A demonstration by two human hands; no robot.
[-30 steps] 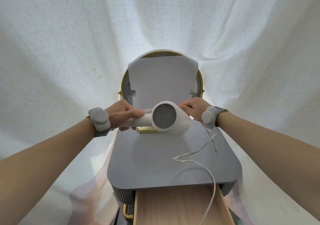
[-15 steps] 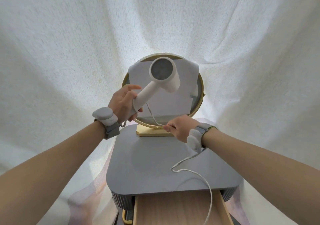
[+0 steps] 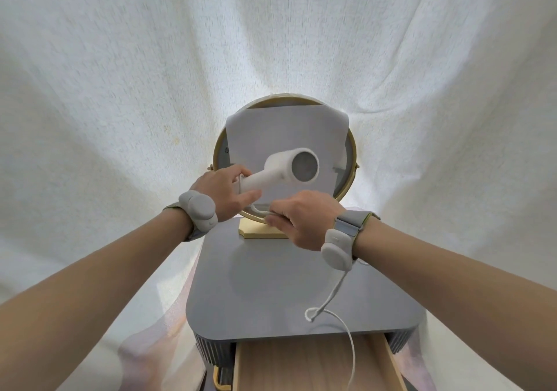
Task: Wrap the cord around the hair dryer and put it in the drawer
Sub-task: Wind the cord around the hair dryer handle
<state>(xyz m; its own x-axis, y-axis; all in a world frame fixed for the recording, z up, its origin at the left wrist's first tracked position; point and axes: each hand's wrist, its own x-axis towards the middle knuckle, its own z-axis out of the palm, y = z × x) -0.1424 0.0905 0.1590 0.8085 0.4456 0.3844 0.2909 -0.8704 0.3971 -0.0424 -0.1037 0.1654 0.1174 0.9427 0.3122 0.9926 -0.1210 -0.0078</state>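
A white hair dryer (image 3: 287, 169) is held in the air above the back of the grey cabinet top, its round grille facing me and its handle pointing left. My left hand (image 3: 224, 193) grips the end of that handle. My right hand (image 3: 303, 220), just below the handle, pinches the white cord (image 3: 331, 295) close to where it leaves the dryer. From under my right wrist the cord hangs down, forms a small loop on the cabinet top and trails over the front edge into the open wooden drawer (image 3: 304, 363).
The grey cabinet (image 3: 265, 288) stands in front of me. A round gold-framed mirror (image 3: 349, 161), covered by a white sheet, sits on a wooden base at its back edge. White cloth hangs all around as a backdrop.
The dryer has come down from upright to nearly level, its head now to the right. My right hand has moved left and up under the handle, pulling the cord along the cabinet top.
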